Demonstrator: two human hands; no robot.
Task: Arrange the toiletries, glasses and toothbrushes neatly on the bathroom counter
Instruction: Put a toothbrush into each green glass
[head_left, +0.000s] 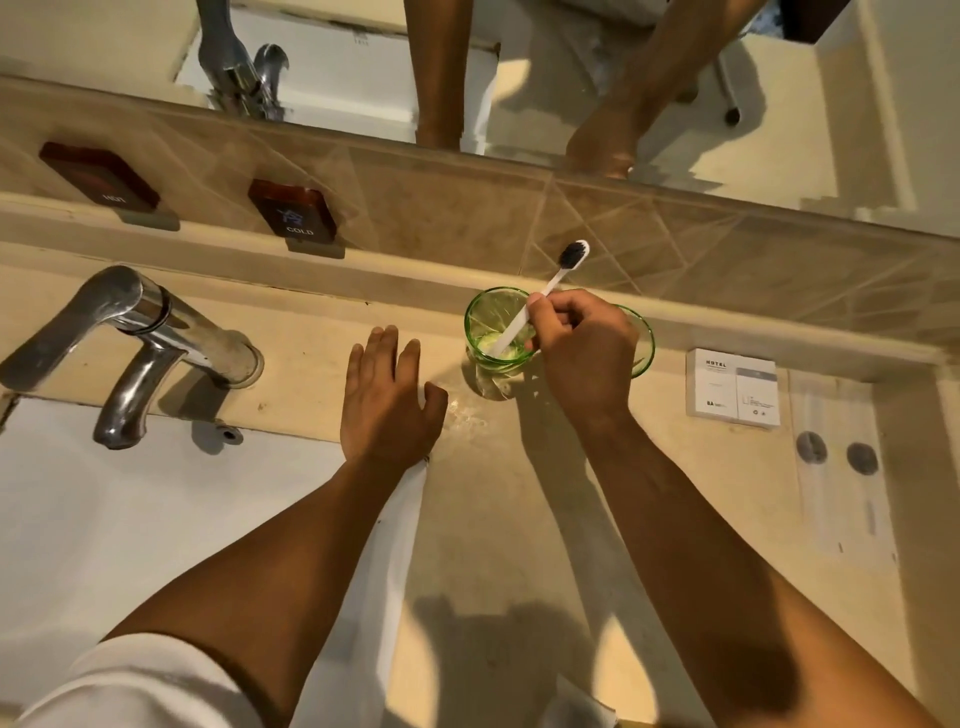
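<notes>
While the left hand (387, 397) is laid flat and open on the counter (483, 493), a toothbrush (540, 301) is held in a glass (496, 345) by the right hand (584, 353).

A beige stone counter (467, 519) was lit warmly, with a white basin (104, 519) set into it at left beneath a chrome tap (140, 332). Tan tiled backsplash (441, 202) was topped by a mirror (571, 67); two dark plaques (291, 210) marked HOT and COLD were propped against it
</notes>
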